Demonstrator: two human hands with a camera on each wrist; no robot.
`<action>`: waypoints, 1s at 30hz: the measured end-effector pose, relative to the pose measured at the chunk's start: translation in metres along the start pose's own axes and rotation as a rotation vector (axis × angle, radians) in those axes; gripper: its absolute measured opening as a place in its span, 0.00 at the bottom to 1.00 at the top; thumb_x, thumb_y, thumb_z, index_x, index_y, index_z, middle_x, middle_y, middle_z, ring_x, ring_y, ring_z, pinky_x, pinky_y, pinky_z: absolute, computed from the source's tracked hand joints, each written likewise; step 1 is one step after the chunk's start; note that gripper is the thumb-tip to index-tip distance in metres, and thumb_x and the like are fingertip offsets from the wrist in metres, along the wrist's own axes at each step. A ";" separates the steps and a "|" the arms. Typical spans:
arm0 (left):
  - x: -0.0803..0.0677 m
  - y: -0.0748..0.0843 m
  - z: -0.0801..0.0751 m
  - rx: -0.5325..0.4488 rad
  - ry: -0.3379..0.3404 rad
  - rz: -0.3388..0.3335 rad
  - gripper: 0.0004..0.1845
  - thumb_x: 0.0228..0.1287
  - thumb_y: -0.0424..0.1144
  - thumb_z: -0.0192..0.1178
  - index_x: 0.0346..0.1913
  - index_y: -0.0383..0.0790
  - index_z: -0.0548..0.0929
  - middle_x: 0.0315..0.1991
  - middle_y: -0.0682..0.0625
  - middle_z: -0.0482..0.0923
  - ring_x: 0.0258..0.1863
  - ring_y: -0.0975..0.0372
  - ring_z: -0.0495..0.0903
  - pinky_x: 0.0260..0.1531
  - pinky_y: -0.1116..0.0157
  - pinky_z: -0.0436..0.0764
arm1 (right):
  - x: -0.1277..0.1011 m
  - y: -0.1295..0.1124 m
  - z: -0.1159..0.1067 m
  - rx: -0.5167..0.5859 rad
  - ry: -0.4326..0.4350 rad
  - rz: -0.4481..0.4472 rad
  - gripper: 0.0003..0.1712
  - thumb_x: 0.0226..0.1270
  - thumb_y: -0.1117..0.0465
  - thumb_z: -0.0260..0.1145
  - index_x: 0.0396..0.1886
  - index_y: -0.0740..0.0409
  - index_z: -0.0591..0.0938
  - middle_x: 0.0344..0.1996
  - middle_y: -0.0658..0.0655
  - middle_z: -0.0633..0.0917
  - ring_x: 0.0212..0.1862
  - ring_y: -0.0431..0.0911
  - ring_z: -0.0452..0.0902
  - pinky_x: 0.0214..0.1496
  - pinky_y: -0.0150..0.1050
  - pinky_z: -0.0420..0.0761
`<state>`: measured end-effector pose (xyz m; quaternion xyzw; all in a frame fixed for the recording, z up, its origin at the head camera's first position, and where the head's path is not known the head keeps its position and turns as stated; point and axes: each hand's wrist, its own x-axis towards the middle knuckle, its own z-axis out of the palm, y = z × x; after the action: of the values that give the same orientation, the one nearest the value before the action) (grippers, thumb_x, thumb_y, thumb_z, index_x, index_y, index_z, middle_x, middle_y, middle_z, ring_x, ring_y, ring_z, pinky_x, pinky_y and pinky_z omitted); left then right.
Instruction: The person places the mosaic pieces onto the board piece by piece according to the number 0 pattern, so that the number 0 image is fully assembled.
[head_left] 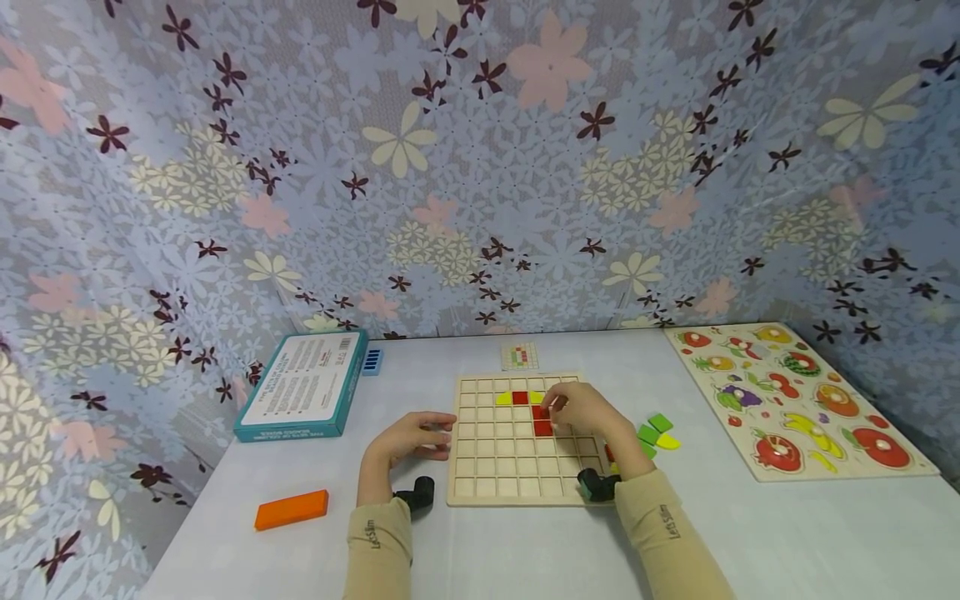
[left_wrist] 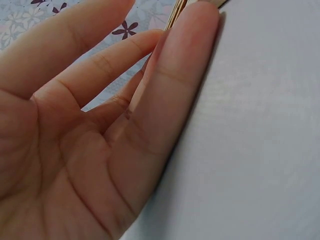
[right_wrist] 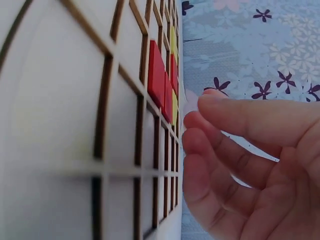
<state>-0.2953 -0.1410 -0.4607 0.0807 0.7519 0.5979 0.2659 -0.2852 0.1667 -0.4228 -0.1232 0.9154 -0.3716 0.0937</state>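
A wooden grid board (head_left: 466, 468) lies flat on the table. In its upper rows are a yellow piece (head_left: 503, 399), a red square tile (head_left: 520, 398) and another yellow piece (head_left: 536, 397). Two more red tiles (head_left: 543, 428) fill cells below. My right hand (head_left: 585, 410) hovers close over these tiles; in the right wrist view its fingers (right_wrist: 197, 175) are loosely bent, with nothing between them. At the board's left edge rests my left hand (head_left: 408, 437), fingers extended, the thumb (left_wrist: 187, 55) along the edge in the left wrist view.
Behind the board lies a small pattern card (head_left: 519, 357). Green tiles (head_left: 660, 422) and a yellow piece (head_left: 669, 442) lie beside my right wrist. A fruit puzzle board (head_left: 731, 433) is at right; a teal box (head_left: 300, 379), a blue item (head_left: 372, 362) and an orange block (head_left: 292, 509) are at left.
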 end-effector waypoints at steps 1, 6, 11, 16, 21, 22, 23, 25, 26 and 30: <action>0.000 0.000 0.000 0.000 0.001 -0.001 0.25 0.58 0.28 0.60 0.60 0.29 0.71 0.52 0.37 0.71 0.35 0.59 0.81 0.41 0.61 0.83 | -0.001 0.001 -0.002 -0.004 0.005 -0.003 0.08 0.56 0.70 0.65 0.37 0.62 0.82 0.29 0.55 0.80 0.33 0.46 0.74 0.32 0.36 0.76; 0.000 0.001 0.001 -0.009 0.008 -0.008 0.25 0.58 0.28 0.60 0.60 0.29 0.71 0.53 0.38 0.71 0.35 0.59 0.81 0.41 0.61 0.83 | -0.005 0.007 -0.011 -0.027 0.016 -0.021 0.09 0.55 0.71 0.65 0.38 0.63 0.81 0.30 0.55 0.80 0.34 0.46 0.74 0.34 0.39 0.77; 0.001 0.001 0.001 -0.019 0.016 -0.020 0.26 0.58 0.28 0.60 0.60 0.28 0.70 0.53 0.38 0.71 0.36 0.59 0.80 0.41 0.61 0.83 | -0.014 0.013 -0.020 -0.057 0.001 -0.022 0.09 0.56 0.71 0.65 0.39 0.63 0.80 0.31 0.55 0.79 0.33 0.47 0.73 0.34 0.40 0.77; 0.001 0.001 0.000 -0.010 0.024 -0.023 0.25 0.58 0.28 0.60 0.60 0.28 0.71 0.52 0.38 0.71 0.36 0.59 0.80 0.41 0.61 0.83 | -0.024 0.018 -0.025 -0.079 -0.003 -0.002 0.08 0.55 0.70 0.65 0.37 0.62 0.80 0.29 0.55 0.79 0.32 0.46 0.73 0.33 0.39 0.76; 0.000 0.000 0.000 -0.014 0.018 -0.016 0.26 0.58 0.28 0.60 0.60 0.28 0.70 0.52 0.38 0.71 0.36 0.59 0.80 0.41 0.61 0.83 | -0.032 0.022 -0.029 -0.080 -0.023 -0.003 0.07 0.55 0.72 0.64 0.35 0.63 0.80 0.29 0.55 0.79 0.32 0.47 0.72 0.33 0.38 0.75; 0.000 0.000 0.000 -0.015 0.016 -0.015 0.26 0.58 0.28 0.60 0.60 0.28 0.70 0.52 0.38 0.71 0.36 0.59 0.80 0.41 0.61 0.83 | -0.033 0.024 -0.029 -0.081 -0.027 -0.002 0.07 0.56 0.72 0.64 0.35 0.63 0.80 0.29 0.55 0.79 0.33 0.46 0.72 0.33 0.38 0.75; 0.000 0.000 0.000 -0.016 0.014 -0.013 0.26 0.58 0.28 0.60 0.60 0.28 0.70 0.52 0.37 0.71 0.36 0.59 0.80 0.41 0.61 0.83 | -0.034 0.025 -0.029 -0.084 -0.031 -0.007 0.07 0.56 0.72 0.64 0.35 0.63 0.80 0.29 0.55 0.79 0.33 0.46 0.72 0.33 0.38 0.75; -0.001 0.000 0.000 -0.016 0.010 -0.009 0.26 0.58 0.28 0.60 0.61 0.28 0.70 0.53 0.37 0.71 0.36 0.59 0.80 0.41 0.61 0.83 | -0.036 0.028 -0.030 -0.094 -0.038 -0.010 0.06 0.56 0.71 0.64 0.35 0.62 0.80 0.29 0.54 0.79 0.33 0.46 0.72 0.33 0.37 0.75; -0.001 0.000 0.000 -0.017 0.009 -0.007 0.26 0.58 0.28 0.60 0.61 0.28 0.70 0.53 0.37 0.71 0.36 0.59 0.80 0.41 0.61 0.83 | -0.037 0.029 -0.030 -0.097 -0.041 -0.014 0.06 0.55 0.71 0.64 0.35 0.62 0.80 0.29 0.53 0.79 0.33 0.45 0.72 0.33 0.37 0.75; -0.001 0.000 0.000 -0.020 0.008 -0.003 0.26 0.58 0.28 0.60 0.60 0.28 0.70 0.53 0.37 0.71 0.36 0.58 0.81 0.41 0.60 0.83 | -0.043 0.035 -0.031 -0.091 -0.060 -0.007 0.08 0.53 0.72 0.65 0.34 0.61 0.80 0.28 0.53 0.79 0.31 0.45 0.72 0.32 0.37 0.76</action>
<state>-0.2943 -0.1410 -0.4607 0.0742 0.7471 0.6052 0.2646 -0.2575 0.2239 -0.4216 -0.1415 0.9276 -0.3263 0.1142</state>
